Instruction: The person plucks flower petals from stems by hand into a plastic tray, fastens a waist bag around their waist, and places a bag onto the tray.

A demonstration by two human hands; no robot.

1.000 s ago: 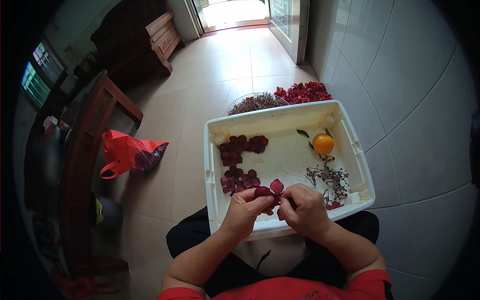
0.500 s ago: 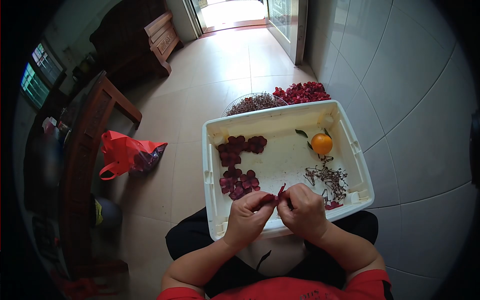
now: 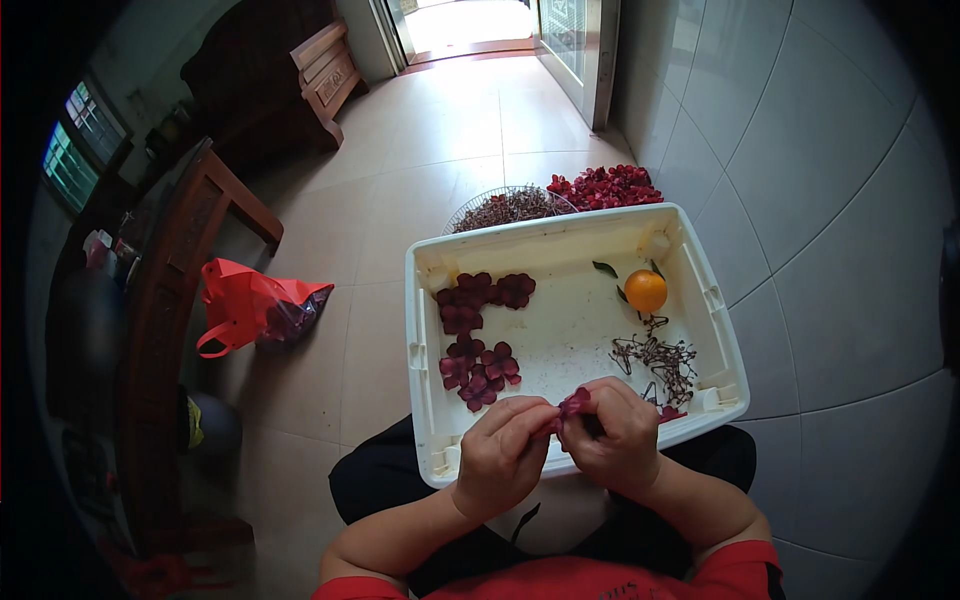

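Note:
My left hand (image 3: 503,455) and my right hand (image 3: 615,435) meet over the near side of a white plastic tub (image 3: 736,350), both closed in a pinch on a dark red flower (image 3: 574,402). The fingers cover much of that flower. Inside the tub, flat dark red flower pieces (image 3: 462,319) lie along the left side, several of them in two clusters. On the right is a tangle of thin brown stems (image 3: 660,360), with a red piece (image 3: 670,413) beside my right hand. An orange (image 3: 645,290) with green leaves sits above the stems.
The tub rests over my legs. Beyond it are a clear round dish of brown stems (image 3: 510,207) and a pile of red flowers (image 3: 606,187). A red bag (image 3: 255,305) stands on the floor left, near a wooden table (image 3: 215,200). A tiled wall (image 3: 800,170) rises right.
The flower has turned between my fingers, and more of its petals now show by my right hand. Both hands have shifted slightly. The things in the tub look the same.

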